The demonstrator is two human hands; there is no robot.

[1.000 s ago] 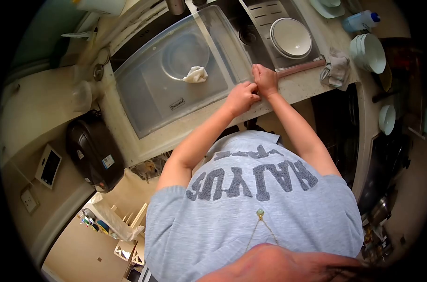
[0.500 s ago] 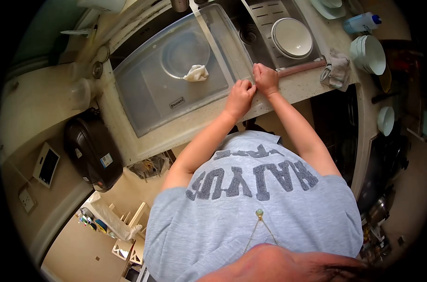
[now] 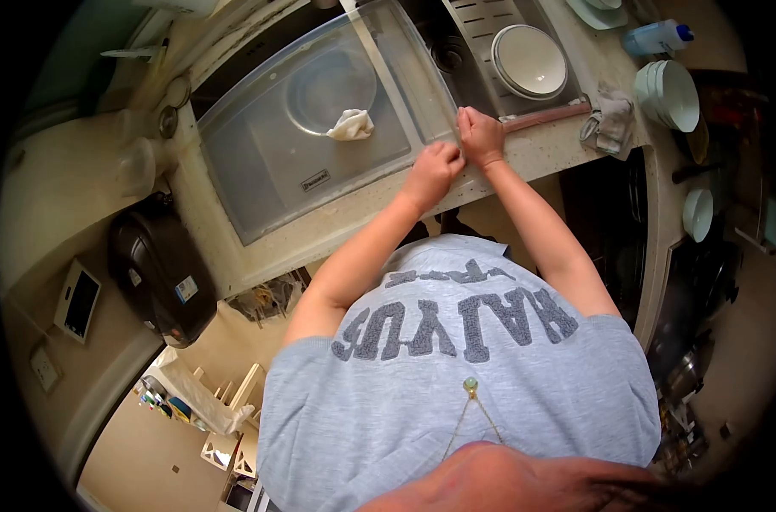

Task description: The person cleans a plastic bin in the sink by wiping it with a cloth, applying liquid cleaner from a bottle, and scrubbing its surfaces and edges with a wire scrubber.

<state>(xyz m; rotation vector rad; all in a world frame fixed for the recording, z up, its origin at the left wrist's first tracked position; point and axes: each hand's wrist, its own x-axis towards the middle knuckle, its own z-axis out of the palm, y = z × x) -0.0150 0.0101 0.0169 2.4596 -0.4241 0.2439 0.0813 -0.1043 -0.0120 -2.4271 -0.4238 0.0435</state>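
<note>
A large clear plastic lid or tub (image 3: pixel 260 175) with a small dark label lies over the sink at a slant. On it rests a crumpled white cloth (image 3: pixel 351 125), beside a round shape showing through the plastic. Close to the near right corner of the plastic is my left hand (image 3: pixel 435 173), its fingers curled closed. My right hand (image 3: pixel 482 136) is closed as well, just right of that corner at the counter edge. The two hands almost touch. Whatever lies inside the fingers is hidden from view.
White bowls (image 3: pixel 533 64) sit on a slotted drainer at the right of the sink. Further right are a grey rag (image 3: pixel 610 121), stacked bowls (image 3: pixel 668 96) and a clear bottle with a blue cap (image 3: pixel 656 38). A dark brown bin (image 3: pixel 162 269) hangs at the left.
My left hand has shifted slightly left, leaving a small gap to my right hand. The whole view has moved a little; the cloth still lies on the plastic.
</note>
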